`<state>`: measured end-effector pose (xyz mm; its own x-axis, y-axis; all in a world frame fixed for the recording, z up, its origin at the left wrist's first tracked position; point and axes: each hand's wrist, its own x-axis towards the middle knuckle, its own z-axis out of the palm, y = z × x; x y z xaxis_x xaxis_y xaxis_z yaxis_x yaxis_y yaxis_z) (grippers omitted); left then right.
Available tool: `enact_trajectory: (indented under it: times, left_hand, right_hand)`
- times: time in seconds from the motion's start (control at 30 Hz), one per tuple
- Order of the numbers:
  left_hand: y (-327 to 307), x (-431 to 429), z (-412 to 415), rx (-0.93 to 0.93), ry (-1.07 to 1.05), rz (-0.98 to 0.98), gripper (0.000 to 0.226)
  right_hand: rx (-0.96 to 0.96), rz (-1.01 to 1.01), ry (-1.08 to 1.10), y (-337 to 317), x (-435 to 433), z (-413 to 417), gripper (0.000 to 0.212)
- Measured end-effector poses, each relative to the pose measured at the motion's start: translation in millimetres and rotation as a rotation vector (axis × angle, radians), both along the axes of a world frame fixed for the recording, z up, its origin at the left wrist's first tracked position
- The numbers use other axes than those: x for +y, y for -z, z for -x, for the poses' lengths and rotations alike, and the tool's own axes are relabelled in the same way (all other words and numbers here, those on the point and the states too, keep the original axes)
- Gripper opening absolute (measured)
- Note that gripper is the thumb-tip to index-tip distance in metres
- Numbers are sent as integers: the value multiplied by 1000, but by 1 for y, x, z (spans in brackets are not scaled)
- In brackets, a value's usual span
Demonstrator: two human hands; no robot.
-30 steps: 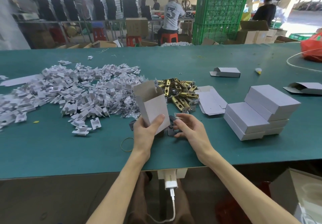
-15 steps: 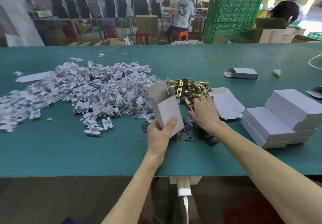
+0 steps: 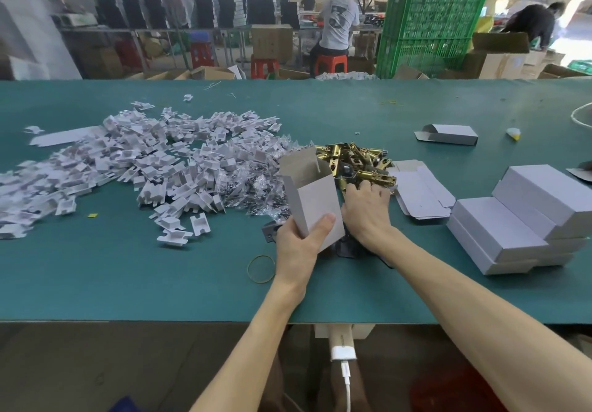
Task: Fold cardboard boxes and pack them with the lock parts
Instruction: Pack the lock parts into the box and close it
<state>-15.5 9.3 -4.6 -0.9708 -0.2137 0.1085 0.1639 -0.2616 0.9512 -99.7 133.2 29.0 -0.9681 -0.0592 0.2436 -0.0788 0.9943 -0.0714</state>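
Observation:
My left hand [image 3: 298, 245] grips a folded grey cardboard box [image 3: 312, 200] by its lower end; the box stands tilted with its top flaps open. My right hand [image 3: 366, 210] reaches into the near edge of a heap of brass lock parts [image 3: 355, 162], fingers curled down onto a brass piece; what the fingers enclose is hidden. Dark metal plates [image 3: 347, 248] lie under both hands. Flat unfolded box blanks [image 3: 423, 190] lie just right of the brass heap.
A wide pile of white cardboard inserts [image 3: 153, 168] and small bagged parts [image 3: 256, 194] covers the left of the green table [image 3: 128, 283]. Closed grey boxes [image 3: 525, 219] are stacked at right. A rubber band [image 3: 261, 269] lies near my left wrist. One half-folded box [image 3: 448, 134] sits farther back.
My right hand has moved from the dark plates near the table's front up into the brass lock parts. My left hand keeps holding the open box.

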Motion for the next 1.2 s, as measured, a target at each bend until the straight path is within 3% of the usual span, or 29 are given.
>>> enact_trajectory:
  times: [0.2, 0.33, 0.57, 0.93, 1.2]
  left_hand:
    - [-2, 1, -3, 19, 127, 132, 37]
    - [-2, 0, -4, 10, 161, 141, 52]
    - [-5, -1, -7, 47, 221, 156, 54]
    - [-4, 0, -8, 23, 272, 211, 55]
    - [-6, -1, -9, 40, 311, 185, 48]
  right_hand:
    - [129, 47, -146, -27, 21, -7, 12]
    - [266, 197, -203, -41, 34, -10, 25]
    - [229, 435, -137, -64, 44, -19, 21]
    - [672, 467, -411, -157, 42, -65, 19]
    - [371, 306, -497, -143, 21, -81, 17]
